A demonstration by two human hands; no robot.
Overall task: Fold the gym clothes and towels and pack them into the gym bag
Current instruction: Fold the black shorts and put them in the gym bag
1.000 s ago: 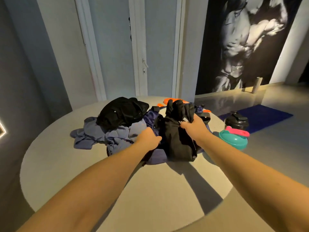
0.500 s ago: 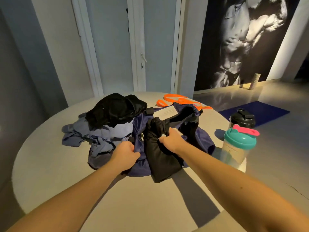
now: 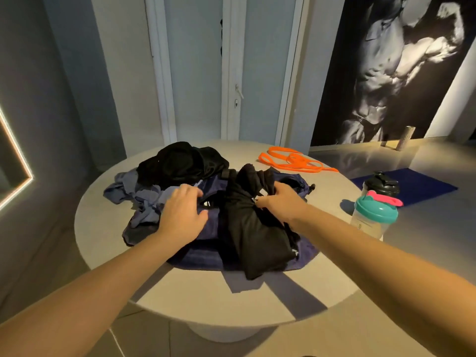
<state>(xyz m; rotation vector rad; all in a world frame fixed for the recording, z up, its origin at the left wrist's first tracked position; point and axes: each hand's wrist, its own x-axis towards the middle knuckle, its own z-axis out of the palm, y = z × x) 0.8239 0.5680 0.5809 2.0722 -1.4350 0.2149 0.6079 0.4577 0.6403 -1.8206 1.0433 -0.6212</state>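
A dark purple gym bag [image 3: 203, 251] lies in the middle of the round table [image 3: 180, 287]. A long black garment [image 3: 255, 238] is draped across the bag, and my right hand [image 3: 279, 202] grips it near its upper, bunched end. My left hand [image 3: 183, 212] rests on the bag's left part with fingers spread and relaxed, holding nothing. To the left lies a crumpled grey-blue cloth [image 3: 136, 194], with a black garment [image 3: 180, 163] heaped on its far side.
An orange resistance band [image 3: 291, 161] lies at the table's far right. A shaker bottle with a teal lid [image 3: 373, 217] stands at the right edge, a black-lidded bottle [image 3: 381, 186] behind it. A blue mat [image 3: 422, 184] lies on the floor beyond.
My left hand has let go and now lies flat and open on the bag. My right hand still grips the black garment, which now lies across the bag.
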